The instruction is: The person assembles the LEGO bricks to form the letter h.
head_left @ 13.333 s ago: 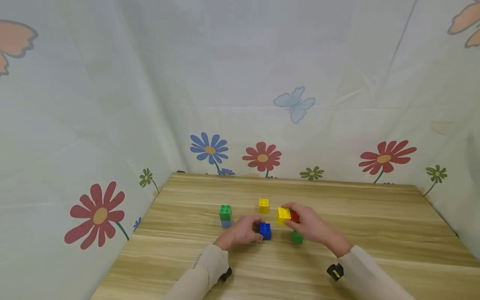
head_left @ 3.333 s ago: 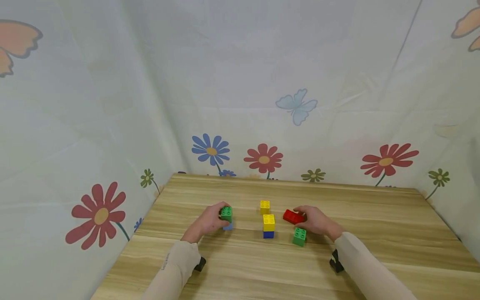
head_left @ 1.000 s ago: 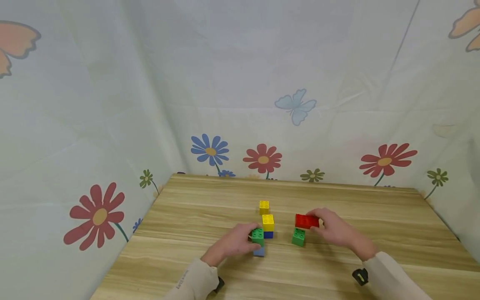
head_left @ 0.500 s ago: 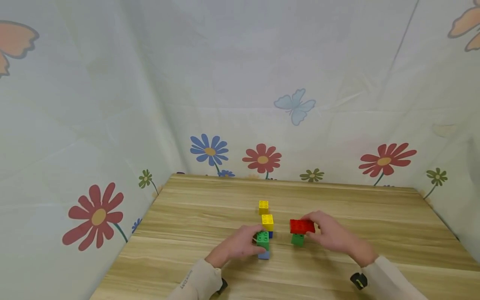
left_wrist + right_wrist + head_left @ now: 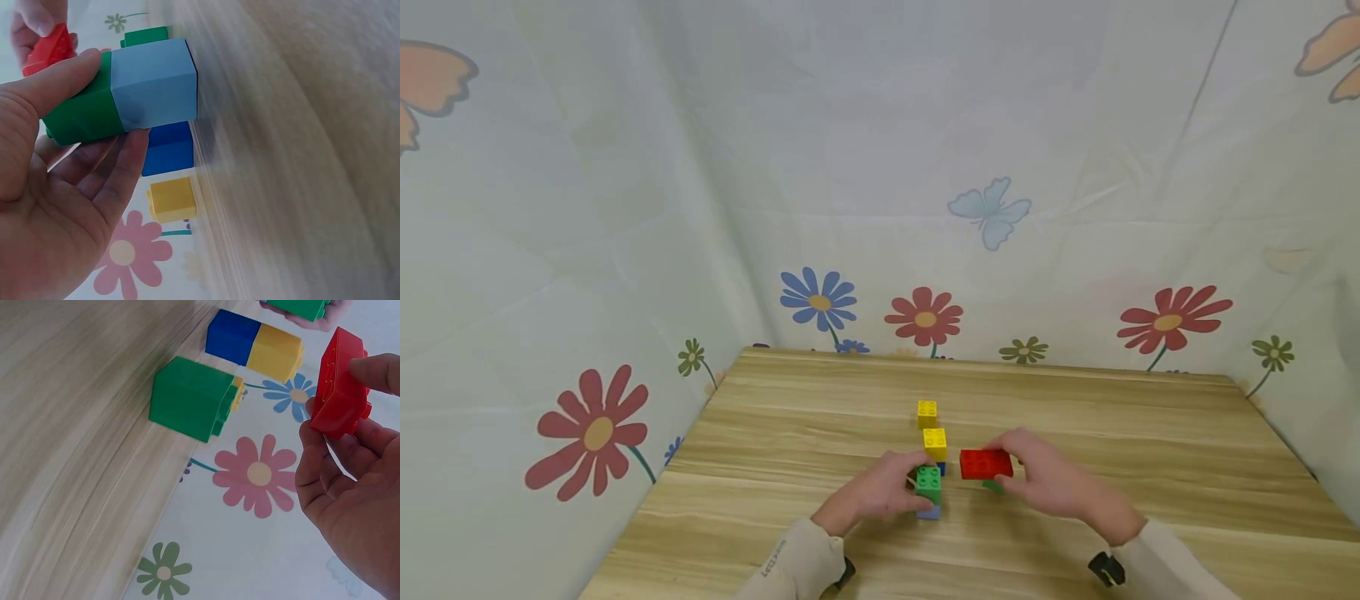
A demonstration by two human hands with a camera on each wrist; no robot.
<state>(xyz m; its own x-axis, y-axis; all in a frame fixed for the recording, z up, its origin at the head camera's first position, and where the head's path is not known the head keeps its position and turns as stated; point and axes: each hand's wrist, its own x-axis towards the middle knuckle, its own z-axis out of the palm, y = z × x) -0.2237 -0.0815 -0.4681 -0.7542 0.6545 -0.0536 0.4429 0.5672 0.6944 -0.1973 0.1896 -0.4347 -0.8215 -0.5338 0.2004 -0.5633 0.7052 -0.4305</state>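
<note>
My left hand (image 5: 885, 486) pinches a stack of a green brick (image 5: 928, 483) on a light blue brick (image 5: 156, 84), close in front of another stack. That one has a yellow brick (image 5: 934, 443) on a dark blue brick (image 5: 232, 337). Between thumb and fingers, my right hand (image 5: 1051, 477) grips a long red brick (image 5: 985, 464), held up off the table. Below the red brick, apart from it, a single green brick (image 5: 190, 397) stands on the table; the red brick mostly hides it in the head view.
Behind the two stacks, a lone small yellow brick (image 5: 927, 414) stands on the wooden table (image 5: 820, 383). A pale curtain (image 5: 865, 125) printed with flowers and butterflies hangs behind and to the left of the table.
The yellow brick went from my right hand onto the dark blue brick. My left hand brought the green and light blue stack rightward. My right hand picked up the red brick, lately moving it left.
</note>
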